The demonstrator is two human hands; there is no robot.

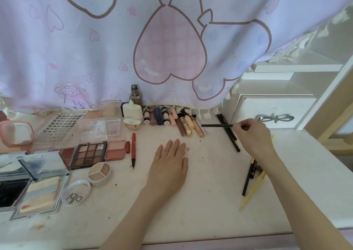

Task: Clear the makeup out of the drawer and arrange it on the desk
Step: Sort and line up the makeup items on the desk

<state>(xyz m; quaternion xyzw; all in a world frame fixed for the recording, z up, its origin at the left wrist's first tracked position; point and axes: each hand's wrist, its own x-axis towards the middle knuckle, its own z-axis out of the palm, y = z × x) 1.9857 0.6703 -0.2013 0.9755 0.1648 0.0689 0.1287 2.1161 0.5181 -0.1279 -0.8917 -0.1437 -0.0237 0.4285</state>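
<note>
My right hand (252, 137) pinches one end of a thin black pencil (216, 125), held level above the desk (191, 202) at the back right. Two more black pencils (230, 135) lie under it, running toward me. My left hand (170, 163) rests flat on the desk's middle, fingers straight, holding nothing. A row of lip glosses and concealer tubes (172, 119) lies along the curtain's hem. A red eyeliner pen (133, 148) lies left of my left hand. The small white drawer (273, 112) with a bow-shaped handle is closed at the back right.
Eyeshadow palettes (88, 155), blush pans, a lash box (61, 123), a round concealer pot (99, 173) with its lid (76, 192), and mirrored compacts (36, 184) fill the left side. Near my right forearm lie a black pencil (248, 179) and a yellow stick (252, 190). A pink curtain (152, 39) hangs behind.
</note>
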